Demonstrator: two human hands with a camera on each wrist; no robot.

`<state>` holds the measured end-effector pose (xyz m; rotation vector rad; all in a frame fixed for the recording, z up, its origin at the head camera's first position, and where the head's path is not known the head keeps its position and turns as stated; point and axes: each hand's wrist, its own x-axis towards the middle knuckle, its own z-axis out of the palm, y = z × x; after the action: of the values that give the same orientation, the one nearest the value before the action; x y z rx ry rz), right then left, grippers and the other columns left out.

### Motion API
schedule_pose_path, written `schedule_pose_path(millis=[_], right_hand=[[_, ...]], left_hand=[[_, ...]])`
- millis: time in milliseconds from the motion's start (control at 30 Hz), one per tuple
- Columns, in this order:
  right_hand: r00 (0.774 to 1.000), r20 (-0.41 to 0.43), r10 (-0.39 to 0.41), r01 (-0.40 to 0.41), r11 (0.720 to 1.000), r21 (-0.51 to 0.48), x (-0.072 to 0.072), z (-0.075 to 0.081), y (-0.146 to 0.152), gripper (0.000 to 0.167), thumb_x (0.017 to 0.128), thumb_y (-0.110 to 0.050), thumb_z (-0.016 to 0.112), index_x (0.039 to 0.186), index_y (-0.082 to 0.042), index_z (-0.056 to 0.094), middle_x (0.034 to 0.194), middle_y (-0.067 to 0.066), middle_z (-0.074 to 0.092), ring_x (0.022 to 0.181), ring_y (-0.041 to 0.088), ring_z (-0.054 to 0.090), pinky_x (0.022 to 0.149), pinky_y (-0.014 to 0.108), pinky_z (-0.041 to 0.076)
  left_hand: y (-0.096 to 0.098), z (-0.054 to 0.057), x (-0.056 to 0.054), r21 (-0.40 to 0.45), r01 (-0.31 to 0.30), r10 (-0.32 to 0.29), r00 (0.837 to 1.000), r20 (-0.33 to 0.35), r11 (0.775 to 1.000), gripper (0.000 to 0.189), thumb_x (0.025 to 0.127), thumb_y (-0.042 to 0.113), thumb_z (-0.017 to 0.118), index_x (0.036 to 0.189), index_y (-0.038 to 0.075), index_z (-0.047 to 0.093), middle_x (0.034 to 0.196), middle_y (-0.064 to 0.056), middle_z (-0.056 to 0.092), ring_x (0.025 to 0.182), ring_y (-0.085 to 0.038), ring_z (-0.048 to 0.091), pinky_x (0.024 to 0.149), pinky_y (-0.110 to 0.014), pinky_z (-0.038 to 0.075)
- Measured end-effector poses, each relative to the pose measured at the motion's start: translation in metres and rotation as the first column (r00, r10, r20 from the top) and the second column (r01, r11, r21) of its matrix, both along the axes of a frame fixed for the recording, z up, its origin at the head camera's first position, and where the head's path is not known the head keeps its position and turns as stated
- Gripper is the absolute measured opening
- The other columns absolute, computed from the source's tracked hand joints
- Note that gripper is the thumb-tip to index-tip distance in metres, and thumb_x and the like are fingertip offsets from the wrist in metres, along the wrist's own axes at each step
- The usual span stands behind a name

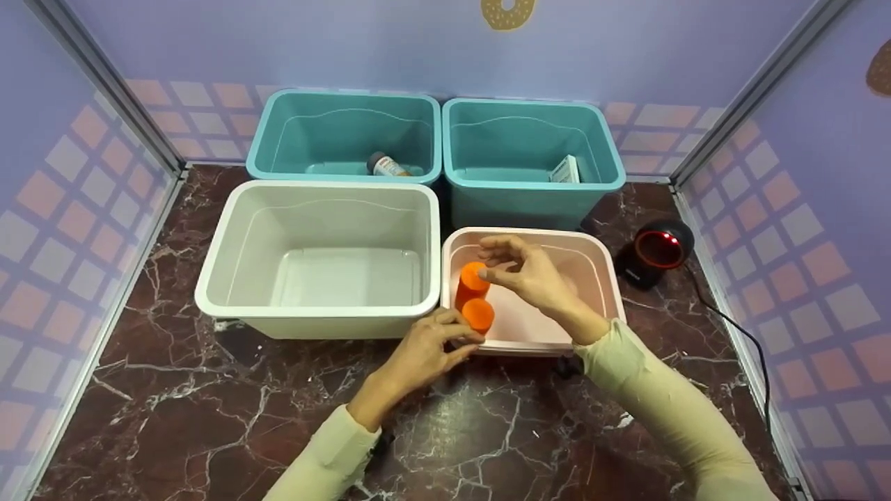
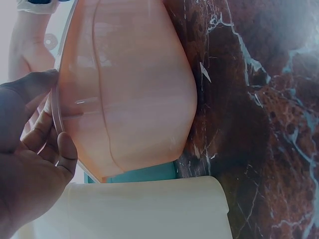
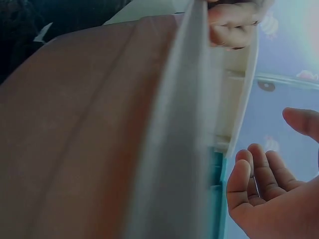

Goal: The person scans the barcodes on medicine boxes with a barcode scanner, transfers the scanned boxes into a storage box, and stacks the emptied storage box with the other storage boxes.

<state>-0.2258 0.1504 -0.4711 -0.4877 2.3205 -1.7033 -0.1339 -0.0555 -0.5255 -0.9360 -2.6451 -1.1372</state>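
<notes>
Two orange cylinders stand at the left side of the pink bin: a front cylinder point(image 1: 478, 316) and, behind it, a rear cylinder point(image 1: 474, 278). My left hand point(image 1: 433, 342) grips the pink bin's rim point(image 1: 529, 348) at its front left corner, fingers curled over it beside the front cylinder. In the left wrist view, the thumb lies against the rim of the pink bin point(image 2: 134, 74). Over the bin, my right hand point(image 1: 532, 278) has its thumb close to the rear cylinder's top. The right wrist view shows this hand point(image 3: 269, 194) with thumb and fingers apart, nothing between them.
A white bin point(image 1: 320, 311) stands left of the pink one. Behind are a left teal bin point(image 1: 278, 132) holding a small bottle point(image 1: 387, 165) and a right teal bin point(image 1: 529, 202) holding a white box point(image 1: 565, 170). A black scanner point(image 1: 661, 247) with a cord stands at right.
</notes>
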Motion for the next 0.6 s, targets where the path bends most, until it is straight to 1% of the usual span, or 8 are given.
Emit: schedule_pose_path(millis=[200, 333, 467, 600], right_hand=[[1.000, 0.013, -0.028, 0.028, 0.999, 0.030, -0.006, -0.010, 0.003, 0.049, 0.086, -0.004, 0.075, 0.131, 0.002, 0.058, 0.126, 0.026, 0.064, 0.106, 0.032, 0.064, 0.090, 0.029, 0.052], [0.999, 0.034, -0.039, 0.037, 0.998, 0.044, -0.012, -0.018, 0.004, 0.050, 0.086, -0.005, 0.076, 0.131, 0.003, 0.058, 0.128, 0.026, 0.063, 0.106, 0.032, 0.064, 0.093, 0.033, 0.053], [0.997, 0.062, -0.035, 0.031, 0.998, 0.059, -0.015, -0.026, 0.004, 0.050, 0.085, -0.005, 0.076, 0.132, 0.004, 0.057, 0.129, 0.024, 0.063, 0.112, 0.034, 0.064, 0.098, 0.038, 0.053], [0.997, 0.074, -0.008, 0.003, 0.998, 0.070, -0.016, -0.031, 0.005, 0.052, 0.085, -0.004, 0.074, 0.133, 0.005, 0.056, 0.129, 0.023, 0.064, 0.117, 0.035, 0.062, 0.099, 0.039, 0.053]], left_hand=[[-0.001, 0.000, 0.000, -0.001, 0.003, -0.003, 1.000, -0.020, 1.000, 0.012, 0.090, 0.024, 0.074, 0.100, 0.019, 0.078, 0.099, 0.003, 0.068, 0.095, -0.015, 0.060, 0.085, -0.029, 0.053], [0.000, 0.000, 0.000, 0.003, -0.003, 0.003, 1.000, -0.026, 1.000, 0.012, 0.089, 0.023, 0.075, 0.100, 0.019, 0.079, 0.098, 0.003, 0.068, 0.094, -0.015, 0.060, 0.084, -0.030, 0.053], [0.001, 0.000, 0.000, 0.002, -0.002, 0.002, 1.000, -0.020, 1.000, 0.013, 0.089, 0.023, 0.075, 0.101, 0.019, 0.079, 0.098, 0.002, 0.068, 0.094, -0.015, 0.060, 0.085, -0.030, 0.053], [0.000, 0.000, 0.001, -0.003, -0.006, 0.006, 1.000, -0.007, 1.000, 0.013, 0.090, 0.023, 0.075, 0.102, 0.019, 0.079, 0.099, 0.003, 0.068, 0.095, -0.014, 0.060, 0.086, -0.030, 0.053]])
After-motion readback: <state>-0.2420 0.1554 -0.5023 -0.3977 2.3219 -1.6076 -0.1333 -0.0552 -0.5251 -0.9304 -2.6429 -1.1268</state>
